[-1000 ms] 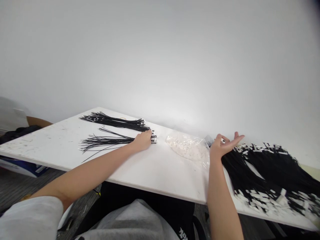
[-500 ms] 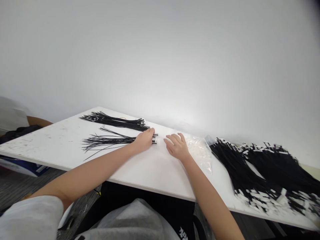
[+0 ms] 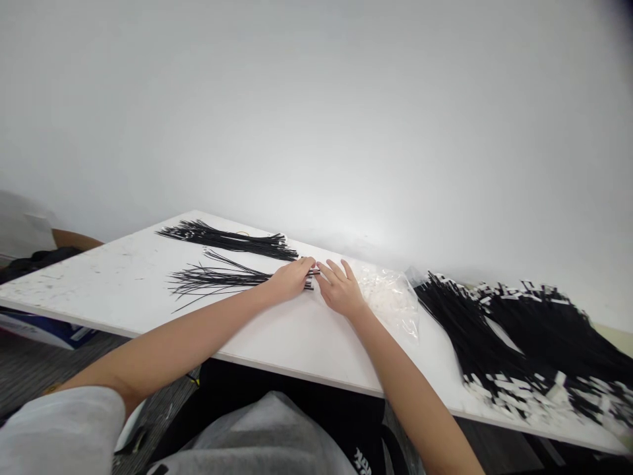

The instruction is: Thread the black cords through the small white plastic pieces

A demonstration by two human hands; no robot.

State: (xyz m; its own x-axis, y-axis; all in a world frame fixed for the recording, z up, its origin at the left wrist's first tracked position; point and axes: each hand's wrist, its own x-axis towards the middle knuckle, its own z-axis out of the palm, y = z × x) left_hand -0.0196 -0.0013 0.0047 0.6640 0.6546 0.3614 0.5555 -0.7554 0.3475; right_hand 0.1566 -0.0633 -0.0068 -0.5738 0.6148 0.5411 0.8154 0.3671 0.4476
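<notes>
My left hand [image 3: 291, 278] is closed around a bundle of thin black cables [image 3: 222, 278], whose loose ends fan out to the left over the white table [image 3: 291, 343]. Short cable ends [image 3: 309, 285] stick out on the right side of that fist. Against them is my right hand [image 3: 340, 287], its thumb and index finger pinched at one cable end while the other fingers stay spread. A second bundle of black cables [image 3: 237, 242] lies just behind, near the wall.
Right of my right hand lies a clear plastic bag [image 3: 393, 297] with small whitish pieces. Large piles of black cables [image 3: 539, 330] with white ends cover the table's right side. A white wall [image 3: 316, 132] rises behind. A blue and white box [image 3: 64, 333] sits below the left edge.
My right hand has moved left to the cable ends, and its thumb and index finger have closed on one. My left hand has shifted slightly right with the bundle.
</notes>
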